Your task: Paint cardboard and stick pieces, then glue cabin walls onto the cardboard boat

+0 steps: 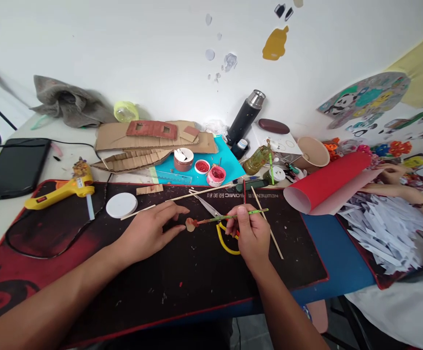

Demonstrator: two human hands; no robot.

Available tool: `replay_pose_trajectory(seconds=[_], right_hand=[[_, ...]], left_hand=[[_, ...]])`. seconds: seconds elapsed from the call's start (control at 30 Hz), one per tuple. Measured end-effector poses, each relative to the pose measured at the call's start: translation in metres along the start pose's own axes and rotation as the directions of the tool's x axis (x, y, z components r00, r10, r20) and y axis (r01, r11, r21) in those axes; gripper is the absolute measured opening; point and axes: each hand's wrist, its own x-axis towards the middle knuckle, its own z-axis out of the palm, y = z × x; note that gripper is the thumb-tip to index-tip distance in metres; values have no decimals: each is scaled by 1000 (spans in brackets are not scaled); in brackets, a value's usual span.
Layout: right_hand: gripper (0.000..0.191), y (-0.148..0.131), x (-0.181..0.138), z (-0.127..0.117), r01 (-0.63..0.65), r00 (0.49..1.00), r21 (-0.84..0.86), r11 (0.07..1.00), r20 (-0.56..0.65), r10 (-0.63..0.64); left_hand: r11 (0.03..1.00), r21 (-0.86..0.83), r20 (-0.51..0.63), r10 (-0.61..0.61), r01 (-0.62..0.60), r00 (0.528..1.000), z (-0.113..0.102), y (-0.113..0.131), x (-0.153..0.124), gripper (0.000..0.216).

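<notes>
My right hand (249, 233) grips a slim paintbrush (229, 217) with a green-stained handle. Its reddish bristles rest on a small round tan piece (190, 224), partly coated reddish brown. Just left of that piece is my left hand (153, 226), thumb and forefinger apart; whether the thumb tip touches the piece I cannot tell. Beneath the brush and my right hand lie scissors (228, 245) with yellow handles, blades pointing away. Behind them stand a pot of red paint (216, 175) and its paint-smeared lid (202, 167).
A yellow glue gun (60, 192), a white lid (121, 205) and a phone (14, 167) lie left. Cardboard boat parts (131, 161), a brown paint jar (183, 160) and a thermos (245, 116) stand behind. Right are a red paper roll (331, 177), paper strips (382, 233) and another person's arm (397, 189).
</notes>
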Motion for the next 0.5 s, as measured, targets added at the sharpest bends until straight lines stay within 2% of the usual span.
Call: replay_pose_trajectory(seconds=[0.17, 0.3, 0.4, 0.5], right_hand=[[48, -3, 0, -5, 13, 1000, -5, 1000, 9, -13], [49, -8, 1, -10, 19, 999, -6, 1000, -28, -19], [48, -10, -1, -10, 14, 999, 17, 1000, -33, -13], [48, -9, -4, -9, 8, 1000, 18, 1000, -3, -8]], left_hand=[[994, 109, 207, -11, -12, 978, -12, 0, 16, 53], [988, 107, 389, 61, -110, 919, -26, 4, 38, 58], [988, 76, 430, 88, -133, 898, -30, 8, 49, 44], [994, 65, 415, 54, -89, 908, -29, 10, 51, 23]])
